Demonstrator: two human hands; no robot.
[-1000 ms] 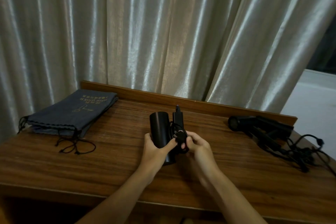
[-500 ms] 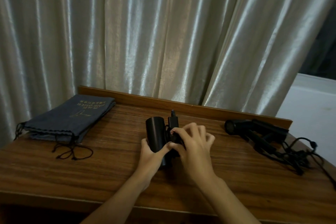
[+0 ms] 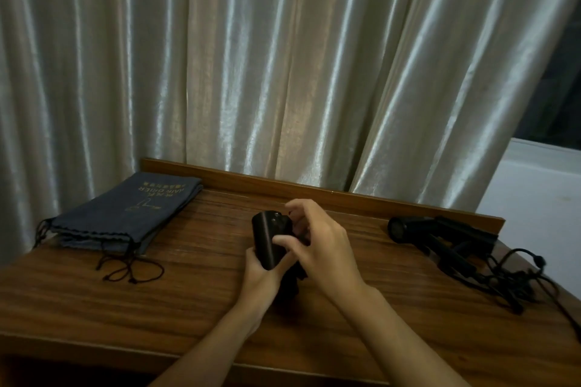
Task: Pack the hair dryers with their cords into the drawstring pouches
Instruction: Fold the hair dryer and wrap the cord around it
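A black hair dryer [image 3: 268,237] is held over the middle of the wooden table [image 3: 195,276]. My left hand [image 3: 262,273] grips its barrel from below. My right hand [image 3: 320,245] curls over the dryer's right side, covering the folded handle and the bundled cord, which are mostly hidden. A stack of dark grey drawstring pouches [image 3: 125,214] lies flat at the back left, their black strings [image 3: 130,267] trailing toward the front. A second black hair dryer [image 3: 440,236] lies at the back right with its loose cord [image 3: 515,276] tangled beside it.
A raised wooden lip [image 3: 314,195] runs along the table's back edge. Pale curtains [image 3: 251,72] hang right behind it. A white sill [image 3: 540,179] and a dark window show at the far right. The loose cord runs off the table's right edge.
My right hand has moved up from pinching the cord bundle to lying over the dryer's side, hiding the plug that stood up before. The view has tilted upward.
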